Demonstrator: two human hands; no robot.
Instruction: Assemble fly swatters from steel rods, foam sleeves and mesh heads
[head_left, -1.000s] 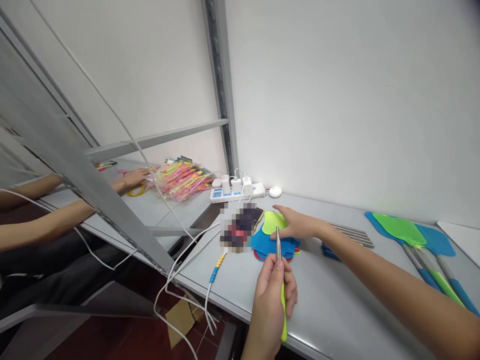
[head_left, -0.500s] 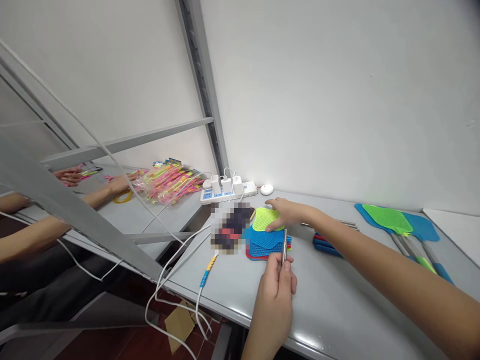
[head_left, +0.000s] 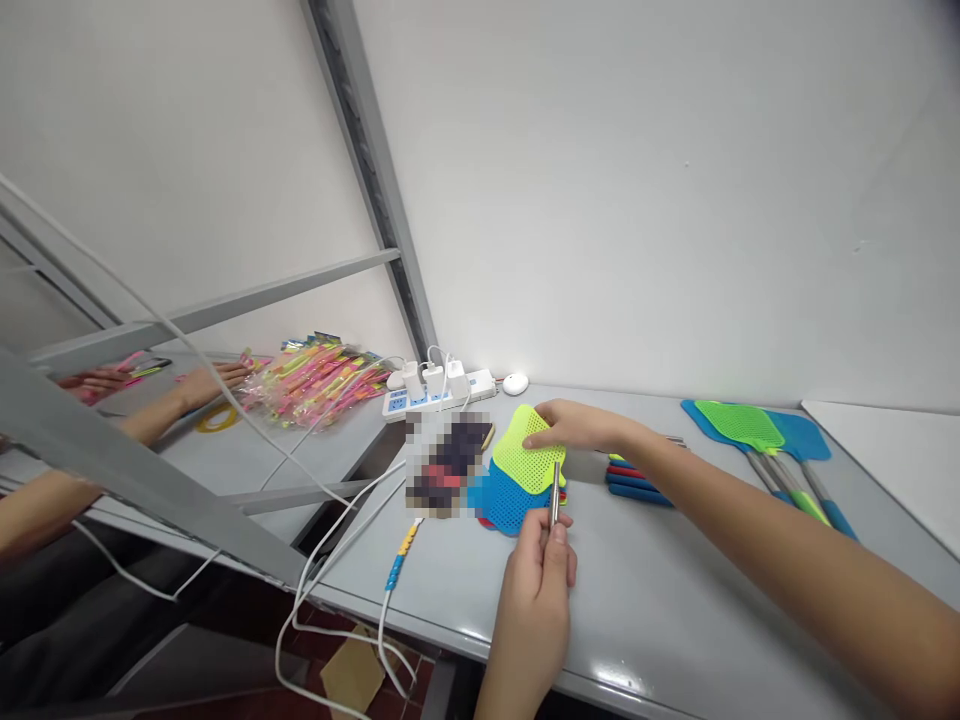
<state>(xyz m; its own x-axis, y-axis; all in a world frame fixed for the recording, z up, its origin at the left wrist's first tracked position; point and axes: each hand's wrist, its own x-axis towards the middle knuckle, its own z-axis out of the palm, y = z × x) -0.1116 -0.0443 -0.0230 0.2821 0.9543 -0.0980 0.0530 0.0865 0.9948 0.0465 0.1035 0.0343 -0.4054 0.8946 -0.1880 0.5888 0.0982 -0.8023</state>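
My left hand (head_left: 541,590) is closed around a thin silver metal rod (head_left: 555,497), whose upper end points at the swatter heads; the rod's lower part is hidden in the fist. Between the thumb and fingers of my right hand (head_left: 576,425) is a yellow-green fly swatter head (head_left: 527,455), perforated like a mesh. Its narrow neck lies close to the rod's tip; whether they touch I cannot tell. Beneath it sits a pile of blue swatter heads (head_left: 511,505) with red edges showing. Right of the pile, partly behind my right forearm, lie several coloured handles (head_left: 630,490).
Whole fly swatters (head_left: 739,425) lie at the right by a white sheet (head_left: 885,450). A power strip (head_left: 484,383) with chargers stands along the wall. White cables (head_left: 304,590) hang over the table edge. Past the grey metal frame (head_left: 217,470), another person's arm (head_left: 161,415) reaches toward bagged pink items (head_left: 322,385).
My right hand has taken hold of the yellow-green swatter head and brought it nearer the rod, its neck now showing. The camera view has shifted slightly to the right.
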